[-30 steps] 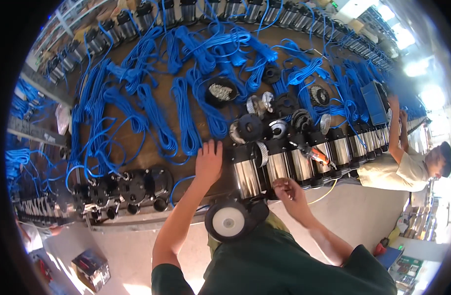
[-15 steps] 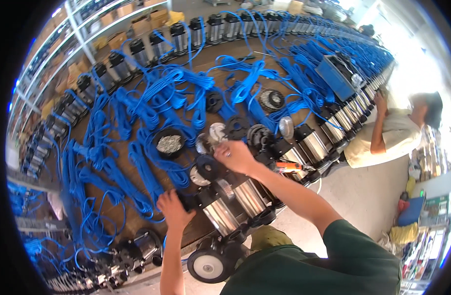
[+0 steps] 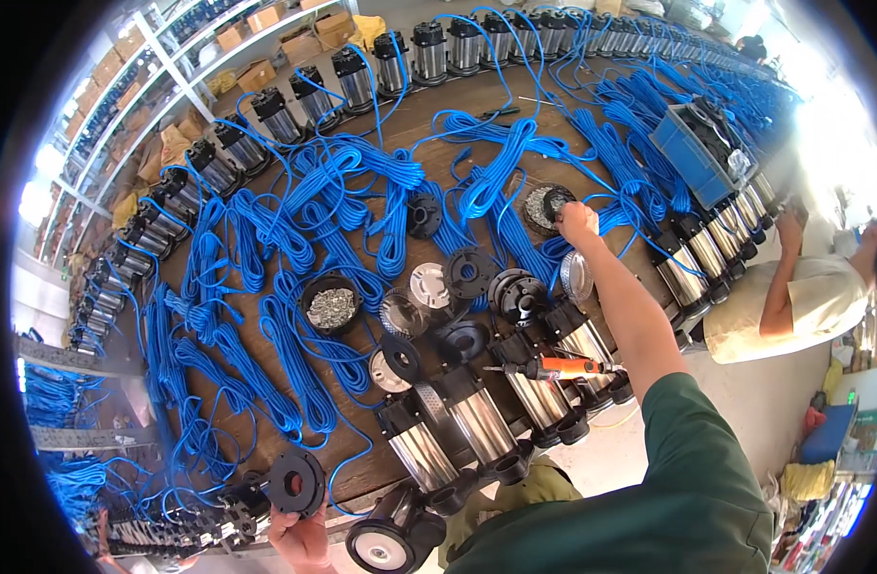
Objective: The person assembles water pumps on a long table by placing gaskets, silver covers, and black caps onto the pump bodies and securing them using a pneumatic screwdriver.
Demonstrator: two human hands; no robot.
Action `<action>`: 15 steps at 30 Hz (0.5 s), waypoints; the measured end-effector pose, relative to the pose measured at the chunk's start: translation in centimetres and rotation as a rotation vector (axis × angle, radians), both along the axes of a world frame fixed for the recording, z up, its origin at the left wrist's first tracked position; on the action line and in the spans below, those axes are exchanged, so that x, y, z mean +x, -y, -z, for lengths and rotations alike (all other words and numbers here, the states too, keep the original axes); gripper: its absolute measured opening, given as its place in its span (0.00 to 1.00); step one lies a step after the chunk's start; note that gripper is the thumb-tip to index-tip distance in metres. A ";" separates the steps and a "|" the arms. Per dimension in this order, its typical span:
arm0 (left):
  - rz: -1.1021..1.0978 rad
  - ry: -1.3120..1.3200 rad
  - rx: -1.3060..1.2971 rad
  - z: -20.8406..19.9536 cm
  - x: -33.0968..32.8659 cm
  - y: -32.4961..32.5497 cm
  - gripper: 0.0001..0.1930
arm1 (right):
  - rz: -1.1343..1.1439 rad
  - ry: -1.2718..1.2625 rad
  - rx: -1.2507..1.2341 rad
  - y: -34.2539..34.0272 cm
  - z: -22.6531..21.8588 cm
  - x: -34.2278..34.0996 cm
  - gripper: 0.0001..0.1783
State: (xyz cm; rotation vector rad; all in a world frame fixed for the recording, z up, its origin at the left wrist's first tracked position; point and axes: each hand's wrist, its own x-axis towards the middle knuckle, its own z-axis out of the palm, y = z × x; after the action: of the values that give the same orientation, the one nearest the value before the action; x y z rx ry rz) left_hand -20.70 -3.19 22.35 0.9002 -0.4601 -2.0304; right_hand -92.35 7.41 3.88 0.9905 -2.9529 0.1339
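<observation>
In my left hand (image 3: 303, 538), low at the table's near edge, is a round black flange (image 3: 285, 499) with a central hole, held by its rim. My right hand (image 3: 578, 224) reaches to a round bowl (image 3: 536, 212) of small metal parts, its fingers bent down at a small black ring on the bowl's right side. Whatever those fingertips pinch is hidden. Steel-bodied pumps (image 3: 421, 448) with black ends stand in a row along the near edge. An orange power screwdriver (image 3: 565, 367) lies across some of them.
Bundles of blue cable (image 3: 295, 368) cover much of the brown table (image 3: 410, 91). A second bowl of metal parts (image 3: 331, 306) and loose black discs (image 3: 469, 274) lie mid-table. A blue crate (image 3: 687, 158) sits at the right, near a co-worker in a light shirt (image 3: 792, 306).
My right hand has moved right from the discs to the bowl of metal parts. My left hand has come down toward the near edge, now with a black flange in it. The view has shifted slightly.
</observation>
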 end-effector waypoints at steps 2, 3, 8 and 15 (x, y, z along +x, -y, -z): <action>-0.109 0.035 0.043 -1.6 -0.1 -0.9 0.32 | -0.137 -0.044 0.043 -0.1 -0.3 -0.7 0.10; -0.125 0.022 0.054 -2.1 0.1 -1.4 0.32 | -0.207 -0.069 0.063 0.0 -1.0 -0.7 0.10; -0.094 -0.058 0.079 -5.0 -2.7 -6.2 0.34 | -0.316 -0.170 -0.041 0.0 -2.8 -2.0 0.07; 0.333 -0.258 -0.040 -5.9 -11.0 -12.6 0.38 | -0.218 -0.259 -0.143 0.0 -7.4 -1.4 0.08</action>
State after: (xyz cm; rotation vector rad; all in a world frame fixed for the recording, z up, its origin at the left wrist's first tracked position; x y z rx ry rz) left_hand -31.71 9.40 28.23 0.5511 -0.5315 -2.3916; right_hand -93.70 7.44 11.27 1.2052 -2.5602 0.2000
